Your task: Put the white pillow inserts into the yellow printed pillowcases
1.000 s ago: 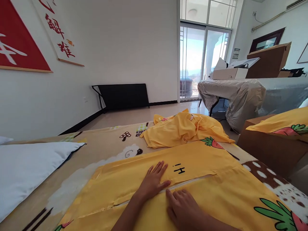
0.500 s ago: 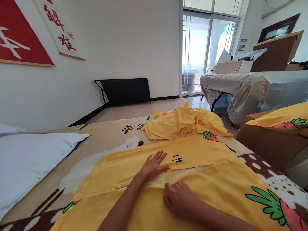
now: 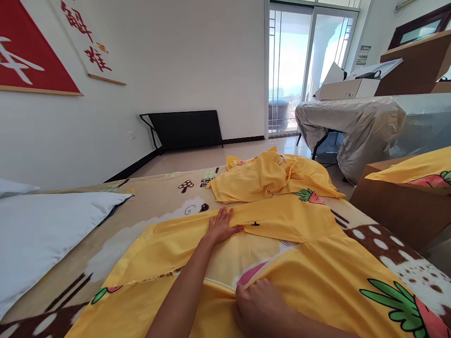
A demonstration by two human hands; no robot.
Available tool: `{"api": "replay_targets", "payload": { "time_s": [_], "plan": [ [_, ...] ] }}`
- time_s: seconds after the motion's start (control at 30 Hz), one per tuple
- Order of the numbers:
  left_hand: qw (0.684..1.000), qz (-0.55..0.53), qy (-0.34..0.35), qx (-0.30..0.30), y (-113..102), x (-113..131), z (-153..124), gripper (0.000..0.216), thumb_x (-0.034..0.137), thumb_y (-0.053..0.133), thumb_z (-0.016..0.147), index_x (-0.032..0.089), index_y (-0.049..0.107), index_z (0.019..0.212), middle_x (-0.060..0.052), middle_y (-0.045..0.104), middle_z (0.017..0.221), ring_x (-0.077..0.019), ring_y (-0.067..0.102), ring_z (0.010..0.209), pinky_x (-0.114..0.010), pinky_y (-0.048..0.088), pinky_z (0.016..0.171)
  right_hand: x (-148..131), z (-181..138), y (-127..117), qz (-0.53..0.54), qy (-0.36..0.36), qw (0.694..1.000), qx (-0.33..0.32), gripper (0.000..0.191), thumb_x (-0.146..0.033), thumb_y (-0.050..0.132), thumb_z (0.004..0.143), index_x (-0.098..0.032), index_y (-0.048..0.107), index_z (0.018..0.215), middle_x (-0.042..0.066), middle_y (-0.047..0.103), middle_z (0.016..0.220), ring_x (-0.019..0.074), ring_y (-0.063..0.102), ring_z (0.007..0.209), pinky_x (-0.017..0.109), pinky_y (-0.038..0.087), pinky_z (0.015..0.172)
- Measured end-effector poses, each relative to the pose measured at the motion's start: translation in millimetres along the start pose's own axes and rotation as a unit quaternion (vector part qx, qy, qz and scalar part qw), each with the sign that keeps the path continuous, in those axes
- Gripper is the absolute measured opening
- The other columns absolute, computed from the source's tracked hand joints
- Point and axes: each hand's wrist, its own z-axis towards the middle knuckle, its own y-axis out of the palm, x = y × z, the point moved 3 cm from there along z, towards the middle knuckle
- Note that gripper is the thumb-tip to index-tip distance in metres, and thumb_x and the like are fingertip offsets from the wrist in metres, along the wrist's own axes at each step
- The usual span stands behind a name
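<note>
A yellow duvet cover (image 3: 338,277) with carrot prints lies spread before me, its long slit gaping in the middle. Through the gap (image 3: 229,260) shows the paler inner side of the fabric and part of a pink print. My left hand (image 3: 221,228) rests flat with fingers spread on the far flap, pressing it down beside the black lettering. Closed in a fist, my right hand (image 3: 259,303) grips the near edge of the slit, where a white strip runs along the cloth. The fingertips of that hand are tucked out of sight.
A patterned blanket (image 3: 141,237) covers the bed underneath. Crumpled yellow cloth (image 3: 260,176) lies at the far edge. To the left is a white pillow (image 3: 59,225); at right stands a cardboard box (image 3: 398,202) with yellow cloth on it, near a plastic-covered table (image 3: 352,112).
My right hand has drawn the near edge toward me, and the slit is wider. My left hand has slid away from me, bunching the far flap and partly hiding the lettering.
</note>
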Motion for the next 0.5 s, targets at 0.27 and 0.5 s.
{"api": "replay_targets", "payload": {
  "time_s": [0.27,0.5],
  "plan": [
    [0.998,0.01,-0.029,0.051,-4.2,1.6,7.7,0.085,0.075,0.03,0.077,0.027,0.024,0.147,-0.008,0.016,0.156,-0.0283,0.012,0.144,-0.062,0.013,0.11,-8.4,1.4,1.7,0.055,0.006,0.997,-0.05,0.021,-0.026,0.053,0.078,-0.011,0.067,0.084,0.016,0.07,0.076,0.0286,0.068,0.065,0.033,0.046,0.053],
    [0.999,0.012,-0.031,0.04,-6.6,4.2,4.5,0.087,0.077,0.027,0.076,0.026,0.023,0.147,-0.006,0.013,0.157,-0.0311,0.01,0.144,-0.065,0.012,0.108,-5.7,1.6,14.5,0.051,0.004,0.999,-0.017,0.023,-0.027,0.048,0.08,-0.013,0.065,0.084,0.015,0.069,0.074,0.0299,0.067,0.064,0.036,0.048,0.056]
  ]
}}
